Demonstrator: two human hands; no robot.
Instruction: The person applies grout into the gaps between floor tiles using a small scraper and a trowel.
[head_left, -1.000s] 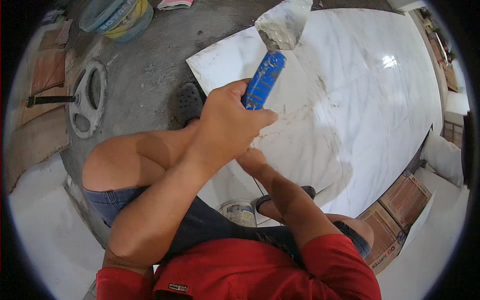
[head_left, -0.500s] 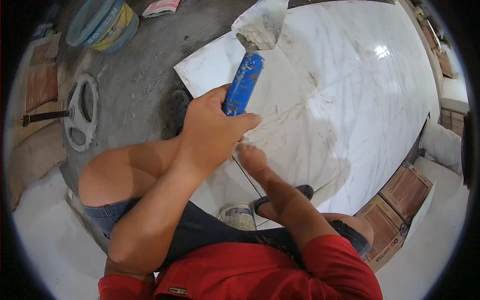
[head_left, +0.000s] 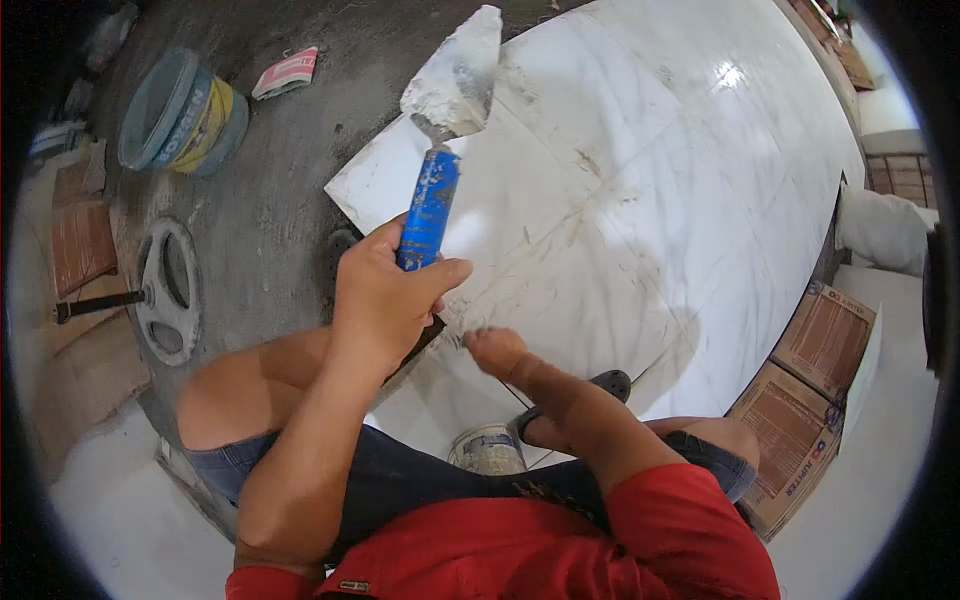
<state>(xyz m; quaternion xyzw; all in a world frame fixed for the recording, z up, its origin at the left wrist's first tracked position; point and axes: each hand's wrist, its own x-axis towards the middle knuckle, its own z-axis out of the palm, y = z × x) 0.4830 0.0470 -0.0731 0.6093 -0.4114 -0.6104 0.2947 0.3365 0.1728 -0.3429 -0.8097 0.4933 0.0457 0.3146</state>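
Observation:
My left hand (head_left: pixel 385 295) is wrapped round the lower end of a blue trowel handle (head_left: pixel 430 205). The trowel's blade (head_left: pixel 457 80), smeared with pale paste, points away from me over the corner of the white marbled tiles (head_left: pixel 640 220). Close to the tile surface, to the right of and below my left hand, my right hand (head_left: pixel 497 352) is closed. Whatever it holds, if anything, is too small or hidden to name. Bits of debris and smears lie on the tiles in front of it.
A teal bucket (head_left: pixel 215 125) and a red-and-white packet (head_left: pixel 287 73) stand on the grey floor at upper left. Nearer is a grey wheel-shaped object (head_left: pixel 168 290). A small paste-stained bucket (head_left: pixel 487 450) sits between my legs. Cardboard boxes (head_left: pixel 790 440) lie at right.
My left hand has moved left and slightly down in view with the trowel. My right hand appears a little lower. The surroundings have shifted as the camera turned.

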